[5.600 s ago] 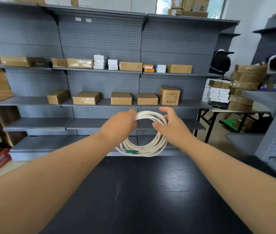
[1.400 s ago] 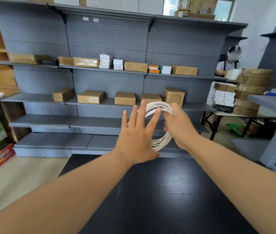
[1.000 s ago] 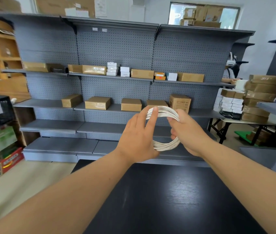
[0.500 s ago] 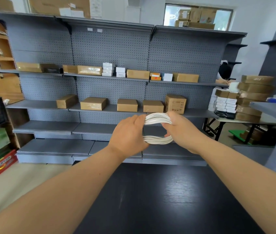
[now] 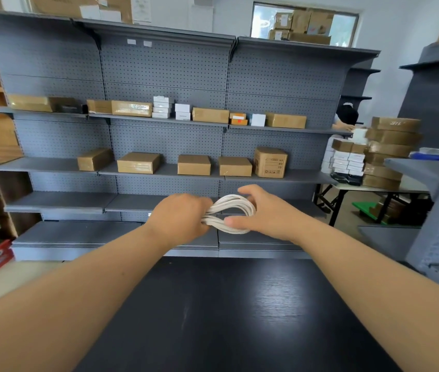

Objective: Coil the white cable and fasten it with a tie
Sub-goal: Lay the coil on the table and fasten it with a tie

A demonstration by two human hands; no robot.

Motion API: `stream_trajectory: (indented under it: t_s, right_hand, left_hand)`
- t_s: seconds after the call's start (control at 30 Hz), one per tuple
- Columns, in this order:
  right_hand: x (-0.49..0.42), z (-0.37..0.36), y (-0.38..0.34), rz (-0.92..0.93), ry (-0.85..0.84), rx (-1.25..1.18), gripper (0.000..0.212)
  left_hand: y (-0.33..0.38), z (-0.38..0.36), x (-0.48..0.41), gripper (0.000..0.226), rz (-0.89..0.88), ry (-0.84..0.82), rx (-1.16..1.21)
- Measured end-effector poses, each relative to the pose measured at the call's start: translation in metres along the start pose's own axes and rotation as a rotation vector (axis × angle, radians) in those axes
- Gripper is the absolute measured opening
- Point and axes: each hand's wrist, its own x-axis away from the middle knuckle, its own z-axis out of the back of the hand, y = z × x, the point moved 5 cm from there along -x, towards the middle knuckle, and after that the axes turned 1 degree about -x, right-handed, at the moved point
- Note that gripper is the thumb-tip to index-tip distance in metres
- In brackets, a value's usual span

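While held above the table:
Cable: gripped by left hand, right hand.
Room: grey shelving, cardboard boxes.

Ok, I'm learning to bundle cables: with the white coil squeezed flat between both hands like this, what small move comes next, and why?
Probably keep the left hand clamped on the pinched middle of the coiled white cable and free the right hand to fetch a tie. The loops are gathered above the black table, but no tie shows on them.
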Motion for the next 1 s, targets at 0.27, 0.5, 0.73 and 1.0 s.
stream_trajectory:
  t_s: [0.27,0.5,0.73,1.0]
  right_hand:
    - [-0.009,-0.028,0.010,0.072,-0.033,0.561,0.102]
    - [-0.009,-0.048,0.049,0.102,-0.087,0.460,0.038]
    - [0.000,-0.054,0.072,0.180,-0.134,0.703,0.020]
    - [0.022,-0.040,0.108,0.183,-0.206,0.722,0.012]
  left_hand:
    - [0.027,-0.013,-0.002,0.020,-0.097,-0.198,-0.052]
    - [0.045,-0.041,0.004,0.017,-0.136,-0.297,-0.049]
    - [0.069,-0.064,0.008,0.014,-0.124,-0.390,-0.018]
    - [0.100,-0.086,0.015,0.018,-0.129,-0.320,-0.003]
